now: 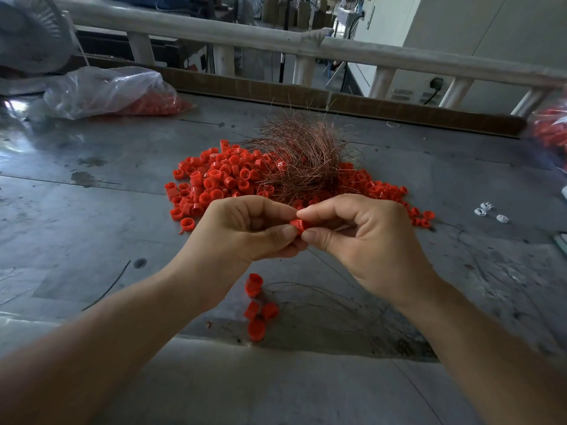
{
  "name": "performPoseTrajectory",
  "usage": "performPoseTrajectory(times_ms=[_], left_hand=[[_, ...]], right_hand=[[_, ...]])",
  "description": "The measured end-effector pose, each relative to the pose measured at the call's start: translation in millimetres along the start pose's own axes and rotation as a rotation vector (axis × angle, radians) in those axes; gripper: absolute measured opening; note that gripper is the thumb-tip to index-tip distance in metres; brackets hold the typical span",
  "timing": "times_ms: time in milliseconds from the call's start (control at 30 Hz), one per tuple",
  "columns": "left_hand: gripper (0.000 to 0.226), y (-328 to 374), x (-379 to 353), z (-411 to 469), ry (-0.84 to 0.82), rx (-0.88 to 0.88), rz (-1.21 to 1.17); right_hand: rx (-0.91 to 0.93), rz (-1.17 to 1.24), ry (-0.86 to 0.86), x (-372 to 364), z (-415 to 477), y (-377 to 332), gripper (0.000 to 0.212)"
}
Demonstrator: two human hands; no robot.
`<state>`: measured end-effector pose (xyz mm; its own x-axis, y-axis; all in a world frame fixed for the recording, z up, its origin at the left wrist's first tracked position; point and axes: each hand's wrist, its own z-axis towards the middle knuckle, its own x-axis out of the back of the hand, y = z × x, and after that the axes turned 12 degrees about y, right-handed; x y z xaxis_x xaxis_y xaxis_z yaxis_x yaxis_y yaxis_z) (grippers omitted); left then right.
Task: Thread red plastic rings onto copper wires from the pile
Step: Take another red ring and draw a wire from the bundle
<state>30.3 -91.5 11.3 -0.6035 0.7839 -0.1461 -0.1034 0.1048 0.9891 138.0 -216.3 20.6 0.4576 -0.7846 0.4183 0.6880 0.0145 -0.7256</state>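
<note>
Step in hand: threading. Left hand (245, 228) and right hand (362, 237) are meeting fingertip to fingertip above the metal table (92, 179). Both are pinching one red plastic ring (297, 226) between thumb and forefinger, the other fingers curling loosely. The ring is hovering just this side of the pile of red rings (221, 179), which the copper wire bundle (303, 157) is partly covering. Four rings (256, 305) are lying nearer, thin wires trailing rightward (probably finished pieces).

Next move, as judged: steering a wire end through the bore, which is calling for a steady pinch and fine alignment.

Hard to make out: fingertips are hiding the bore, so I cannot tell whether a wire is already entering. A bag of rings (549, 130) is being cut off at the right edge.
</note>
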Motion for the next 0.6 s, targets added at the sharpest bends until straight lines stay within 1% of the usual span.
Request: performPoseTrajectory(times_ms=[133,300,433,600], left_hand=[[0.016,0.7,0.4,-1.1,-0.027,0.019,-0.024],[0.016,0.2,0.7,-3.5,-0.029,0.045,-0.035],[0.015,0.4,0.5,-2.8,-0.006,0.079,-0.031],[0.015,1.8,-0.8,-0.6,-0.040,0.115,-0.073]], right_hand=[[0.110,-0.076,0.042,-0.1,-0.7,-1.3,0.020],[0.159,-0.115,0.070,-1.8,-2.4,-1.6,0.021],[0.147,-0.106,0.052,-3.4,-3.0,1.1,0.022],[0.090,-0.026,0.015,1.0,1.6,1.9,0.026]])
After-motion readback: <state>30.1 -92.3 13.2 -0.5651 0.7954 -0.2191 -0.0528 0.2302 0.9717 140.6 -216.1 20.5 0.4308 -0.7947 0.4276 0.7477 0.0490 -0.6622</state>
